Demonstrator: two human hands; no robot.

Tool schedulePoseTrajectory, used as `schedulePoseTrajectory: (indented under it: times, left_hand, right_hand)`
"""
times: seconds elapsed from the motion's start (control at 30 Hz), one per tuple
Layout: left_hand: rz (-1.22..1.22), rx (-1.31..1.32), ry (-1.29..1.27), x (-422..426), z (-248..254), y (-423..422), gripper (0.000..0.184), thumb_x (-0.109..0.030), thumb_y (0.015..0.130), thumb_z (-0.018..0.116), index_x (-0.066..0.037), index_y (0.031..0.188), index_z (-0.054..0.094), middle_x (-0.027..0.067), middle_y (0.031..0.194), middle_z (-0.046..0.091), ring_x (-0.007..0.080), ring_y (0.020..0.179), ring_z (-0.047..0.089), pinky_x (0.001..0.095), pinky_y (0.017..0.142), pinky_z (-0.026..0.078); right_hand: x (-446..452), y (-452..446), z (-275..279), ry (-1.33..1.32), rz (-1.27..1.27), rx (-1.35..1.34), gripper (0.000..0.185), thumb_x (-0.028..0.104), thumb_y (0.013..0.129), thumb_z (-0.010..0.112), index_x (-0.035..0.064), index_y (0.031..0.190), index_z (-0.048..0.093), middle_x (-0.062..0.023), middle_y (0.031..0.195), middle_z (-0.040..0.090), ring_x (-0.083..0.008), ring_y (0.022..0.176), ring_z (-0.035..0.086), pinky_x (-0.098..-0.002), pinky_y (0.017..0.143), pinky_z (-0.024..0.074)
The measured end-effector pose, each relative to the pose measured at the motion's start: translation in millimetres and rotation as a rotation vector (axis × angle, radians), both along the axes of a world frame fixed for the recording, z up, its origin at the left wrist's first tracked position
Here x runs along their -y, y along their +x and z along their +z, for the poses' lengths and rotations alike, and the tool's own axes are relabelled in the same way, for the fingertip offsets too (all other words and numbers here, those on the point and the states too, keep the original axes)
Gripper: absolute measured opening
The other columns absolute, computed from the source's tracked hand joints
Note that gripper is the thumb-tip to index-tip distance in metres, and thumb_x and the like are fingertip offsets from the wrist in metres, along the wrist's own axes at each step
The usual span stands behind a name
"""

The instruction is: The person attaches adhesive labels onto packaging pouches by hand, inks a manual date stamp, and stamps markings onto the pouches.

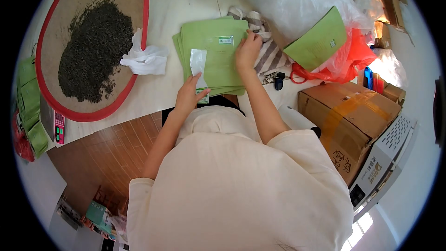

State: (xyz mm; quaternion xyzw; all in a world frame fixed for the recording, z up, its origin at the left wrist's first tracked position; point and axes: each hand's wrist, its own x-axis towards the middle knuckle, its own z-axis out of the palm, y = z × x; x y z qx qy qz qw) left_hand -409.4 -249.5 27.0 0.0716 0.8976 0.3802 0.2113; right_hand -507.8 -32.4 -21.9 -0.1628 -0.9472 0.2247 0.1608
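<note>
A stack of flat green bags (213, 62) lies on the table in front of me, its edges slightly fanned. The top bag carries a small green-and-white label (226, 40) near its upper right. My left hand (187, 96) holds a shiny white label strip (198, 60) over the stack's left part; another small printed label (202, 94) shows at its lower end, by my fingertips. At the stack's right edge, the fingers of my right hand (248, 52) are curled at the top bag's side, its thumb over the bag.
Left, a red-rimmed tray (90, 117) holds dark loose leaves, with a white cloth (147, 59) on its rim. A pink scale (59, 129) stands below. Right are a striped cloth (272, 58), red scissors (298, 74), another green bag (318, 39), plastic bags and a cardboard box (344, 111).
</note>
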Motion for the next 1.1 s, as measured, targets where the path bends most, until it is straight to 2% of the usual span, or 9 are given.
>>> schedulePoseTrajectory:
  times: [0.2,0.4,0.53,0.6,0.77,0.87,0.93,1.03,1.1]
  left_hand:
    - [0.056,0.024,0.065,0.2,0.7,-1.9,0.057,-0.027,0.082,0.068,-0.001,0.128,0.047,0.0171,0.116,0.055,0.0312,0.102,0.056,0.0346,0.085,0.046]
    - [0.033,-0.024,0.072,1.0,-2.6,-1.6,0.055,-0.026,0.082,0.068,0.0,0.126,0.049,0.0178,0.114,0.056,0.0318,0.101,0.056,0.0351,0.085,0.046]
    - [0.026,-0.006,0.079,2.7,-3.0,-2.4,0.054,-0.025,0.082,0.067,0.001,0.125,0.048,0.0196,0.115,0.055,0.0341,0.103,0.056,0.0361,0.087,0.045]
    - [0.001,-0.033,0.074,4.3,-6.4,-1.1,0.054,-0.025,0.082,0.067,0.001,0.126,0.048,0.0199,0.116,0.055,0.0341,0.104,0.056,0.036,0.088,0.045]
    - [-0.04,-0.019,0.08,3.1,-6.3,-1.3,0.054,-0.023,0.082,0.067,0.0,0.127,0.049,0.0202,0.116,0.056,0.0323,0.105,0.056,0.0352,0.089,0.044]
    - [-0.054,0.007,0.129,5.3,-5.4,-1.3,0.051,-0.02,0.082,0.068,0.001,0.125,0.05,0.0205,0.116,0.056,0.0309,0.106,0.055,0.0348,0.091,0.043]
    - [-0.068,0.011,0.135,4.4,3.7,-3.0,0.047,-0.018,0.084,0.065,0.001,0.125,0.05,0.0188,0.116,0.057,0.0291,0.107,0.055,0.0341,0.092,0.042]
    - [-0.021,0.008,0.217,5.1,14.4,-5.7,0.041,-0.015,0.087,0.062,0.0,0.124,0.052,0.0159,0.118,0.057,0.0267,0.109,0.054,0.0334,0.094,0.041]
    - [0.027,-0.016,0.257,2.6,25.0,-8.1,0.037,-0.013,0.089,0.059,0.0,0.123,0.053,0.013,0.12,0.058,0.023,0.11,0.054,0.0321,0.095,0.039]
  right_hand:
    - [-10.2,19.2,27.4,-0.16,-0.062,0.308,0.054,0.029,0.068,0.078,-0.0007,0.107,0.053,-0.0167,0.102,0.054,-0.0336,0.099,0.053,-0.0405,0.083,0.0439]
    - [-17.2,20.8,24.2,-0.472,-0.177,0.28,0.061,0.037,0.063,0.081,-0.0012,0.101,0.052,-0.0162,0.102,0.057,-0.0323,0.1,0.055,-0.0396,0.081,0.0446]
    - [-3.3,13.3,38.6,-0.418,-0.261,0.377,0.064,0.042,0.062,0.08,-0.0004,0.1,0.052,-0.0159,0.102,0.058,-0.0324,0.099,0.055,-0.0412,0.082,0.0437]
    - [3.2,9.2,30.2,-0.216,-0.276,0.384,0.067,0.047,0.061,0.079,0.0013,0.101,0.05,-0.0159,0.103,0.057,-0.0328,0.099,0.055,-0.0432,0.083,0.0426]
    - [5.1,17.2,30.6,-0.115,-0.273,0.249,0.054,0.036,0.071,0.076,0.0014,0.103,0.049,-0.0159,0.107,0.054,-0.0341,0.1,0.054,-0.0443,0.082,0.0413]
    - [6.1,26.0,42.2,-0.156,-0.18,-0.027,0.039,0.025,0.078,0.071,0.0023,0.101,0.049,-0.0149,0.1,0.058,-0.0333,0.096,0.057,-0.0439,0.078,0.0429]
    - [6.3,26.1,64.8,-0.641,-0.032,-0.029,0.028,0.021,0.083,0.066,0.0015,0.098,0.053,-0.0144,0.089,0.061,-0.0271,0.086,0.06,-0.0377,0.073,0.0451]
    - [-27.7,33.1,121.7,-0.825,0.007,-0.126,0.021,0.02,0.088,0.062,0.001,0.095,0.058,-0.0099,0.082,0.062,-0.0184,0.078,0.059,-0.0305,0.069,0.0453]
    - [-74.0,32.9,132.5,-0.996,-0.146,-0.443,0.019,0.019,0.09,0.059,0.0003,0.094,0.06,-0.0045,0.083,0.061,-0.0124,0.078,0.054,-0.0273,0.071,0.0436]
